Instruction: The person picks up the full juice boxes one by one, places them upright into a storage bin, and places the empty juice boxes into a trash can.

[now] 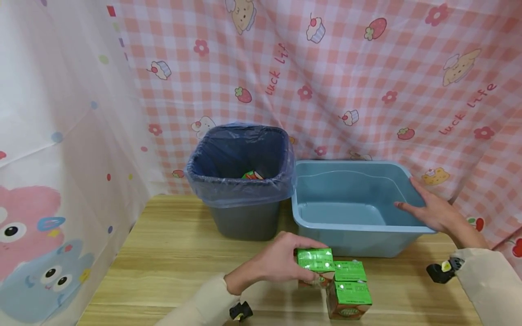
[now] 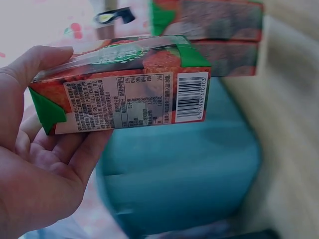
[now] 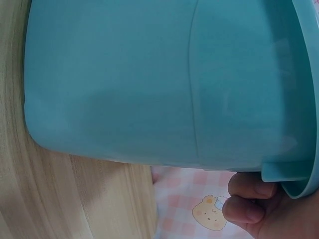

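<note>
My left hand [image 1: 281, 259] grips a small drink carton [image 1: 315, 259] with a green top and reddish sides, thumb on one side and fingers on the other. In the left wrist view a printed panel and barcode show on this carton [image 2: 129, 94]. Two matching cartons, a rear one [image 1: 350, 271] and a front one [image 1: 352, 294], stand on the table just to its right. My right hand [image 1: 438, 212] holds the right end of a blue-grey plastic tub [image 1: 359, 240], and the right wrist view shows fingers [image 3: 249, 186] curled under its rim.
A dark bin [image 1: 246, 222] lined with a translucent bluish bag [image 1: 232, 194] stands left of the tub, with something green and red inside. Behind both hangs a pink checked curtain [image 1: 261, 59]. Everything stands on a wood-grain table [image 1: 163, 262].
</note>
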The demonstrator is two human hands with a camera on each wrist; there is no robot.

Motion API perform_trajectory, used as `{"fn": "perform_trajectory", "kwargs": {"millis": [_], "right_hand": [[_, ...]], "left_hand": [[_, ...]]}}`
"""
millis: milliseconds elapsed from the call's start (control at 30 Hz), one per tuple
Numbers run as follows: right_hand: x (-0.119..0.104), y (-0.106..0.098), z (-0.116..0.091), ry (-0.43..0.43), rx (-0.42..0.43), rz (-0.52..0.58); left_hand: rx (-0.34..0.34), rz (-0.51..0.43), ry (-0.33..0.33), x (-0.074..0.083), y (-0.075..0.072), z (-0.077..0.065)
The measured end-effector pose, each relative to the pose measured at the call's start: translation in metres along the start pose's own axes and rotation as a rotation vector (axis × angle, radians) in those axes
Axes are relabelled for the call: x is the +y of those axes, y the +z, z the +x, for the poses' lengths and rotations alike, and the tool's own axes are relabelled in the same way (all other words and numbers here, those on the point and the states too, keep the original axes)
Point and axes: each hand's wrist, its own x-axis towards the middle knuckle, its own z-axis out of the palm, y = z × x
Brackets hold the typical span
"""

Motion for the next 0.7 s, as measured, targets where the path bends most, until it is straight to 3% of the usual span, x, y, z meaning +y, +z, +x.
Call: {"fn": "perform_trajectory", "kwargs": {"millis": [300,700], "right_hand": [[-0.001,0.001,-0.001,-0.007,-0.001,0.023],[-0.001,0.000,-0.002,-0.009,0.012,-0.003]], "left_hand": [[0.027,0.054,0.058,0.029,-0.021,0.011],[0.036,0.050,0.130,0.068,-0.045,0.034]]}}
